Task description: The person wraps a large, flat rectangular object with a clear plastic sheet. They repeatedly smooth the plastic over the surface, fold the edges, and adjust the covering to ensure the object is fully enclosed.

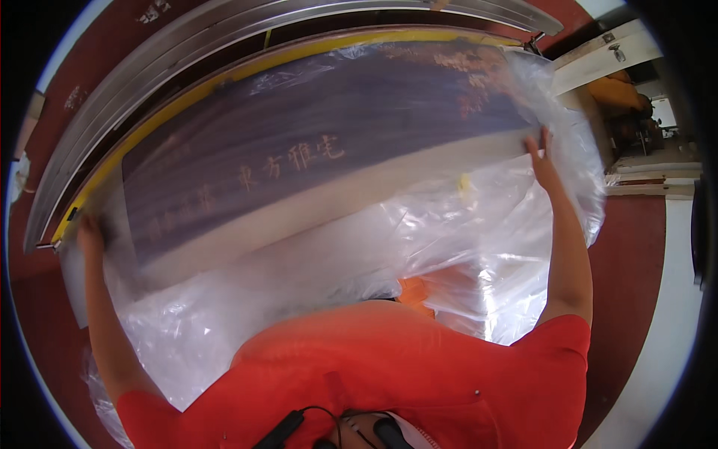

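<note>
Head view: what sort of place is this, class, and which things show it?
Probably a workshop, perhaps for prints or signboards, though the exact trade is unclear. The clues are a wide, dark printed panel, clear plastic sheeting and a long grey metal rail.

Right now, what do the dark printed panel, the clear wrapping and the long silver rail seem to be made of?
Dark printed panel: perhaps paper, film or thin board; smooth and fairly matt, but blur leaves it open.
Clear wrapping: likely thin, glossy plastic, given its creases, bright highlights and see-through look.
Long silver rail: probably metal, from its grey sheen.
</note>
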A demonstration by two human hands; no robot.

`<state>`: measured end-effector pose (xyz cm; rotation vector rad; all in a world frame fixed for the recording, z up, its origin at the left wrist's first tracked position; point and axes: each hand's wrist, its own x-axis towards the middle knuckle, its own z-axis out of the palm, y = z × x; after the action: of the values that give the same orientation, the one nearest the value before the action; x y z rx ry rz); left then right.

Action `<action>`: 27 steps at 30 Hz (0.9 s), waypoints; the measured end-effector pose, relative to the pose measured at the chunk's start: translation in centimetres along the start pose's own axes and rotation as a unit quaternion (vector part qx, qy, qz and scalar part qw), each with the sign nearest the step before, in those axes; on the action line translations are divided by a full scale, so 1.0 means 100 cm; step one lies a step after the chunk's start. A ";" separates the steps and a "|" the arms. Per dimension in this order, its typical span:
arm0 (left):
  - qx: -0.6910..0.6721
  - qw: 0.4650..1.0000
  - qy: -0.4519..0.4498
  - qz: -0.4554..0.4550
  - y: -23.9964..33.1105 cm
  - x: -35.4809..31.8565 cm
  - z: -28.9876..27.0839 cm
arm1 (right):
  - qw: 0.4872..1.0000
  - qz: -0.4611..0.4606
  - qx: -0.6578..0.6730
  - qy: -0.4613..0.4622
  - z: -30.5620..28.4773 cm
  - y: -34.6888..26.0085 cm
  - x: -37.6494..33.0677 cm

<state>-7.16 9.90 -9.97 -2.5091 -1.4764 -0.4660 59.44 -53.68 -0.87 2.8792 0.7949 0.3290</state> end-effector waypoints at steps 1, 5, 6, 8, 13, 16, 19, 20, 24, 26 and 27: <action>-0.025 1.000 0.006 0.010 -0.005 -0.010 -0.004 | 0.999 0.048 0.008 -0.006 0.006 0.020 0.004; -0.038 0.983 -0.173 -0.043 0.024 -0.012 -0.054 | 0.981 -0.102 0.039 0.162 0.039 0.040 0.016; 0.060 0.984 -0.166 -0.006 0.051 -0.008 -0.074 | 0.985 -0.093 0.047 0.137 0.048 0.038 0.014; 0.253 0.956 -0.135 0.057 0.107 -0.013 -0.116 | 0.991 -0.083 0.057 0.093 0.044 0.030 0.011; 0.139 0.885 -0.380 0.232 0.169 -0.063 -0.197 | 0.984 -0.129 0.096 0.075 0.028 0.040 -0.003; 0.365 0.789 -0.459 0.183 0.098 -0.054 -0.204 | 0.993 -0.007 0.101 -0.069 0.010 0.057 0.000; 0.182 0.891 -0.403 0.102 0.052 -0.049 -0.163 | 0.995 -0.020 0.102 0.011 0.012 0.056 0.030; -0.014 0.937 -0.349 0.028 0.057 -0.048 -0.138 | 0.984 -0.066 0.118 0.113 0.026 0.059 0.042; -0.018 0.991 -0.133 -0.021 0.075 -0.057 -0.068 | 0.957 -0.076 0.073 0.271 0.074 0.071 0.045; -0.028 0.991 -0.132 -0.004 0.056 -0.073 -0.076 | 0.989 -0.035 0.063 0.130 0.043 0.062 0.039; -0.039 0.991 -0.131 0.006 0.048 -0.080 -0.076 | 0.997 -0.012 0.052 0.060 0.028 0.061 0.037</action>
<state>-7.86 -1.36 -5.79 -2.7250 -1.5562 -0.1998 66.18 -57.18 -1.82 2.9668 0.8925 0.4753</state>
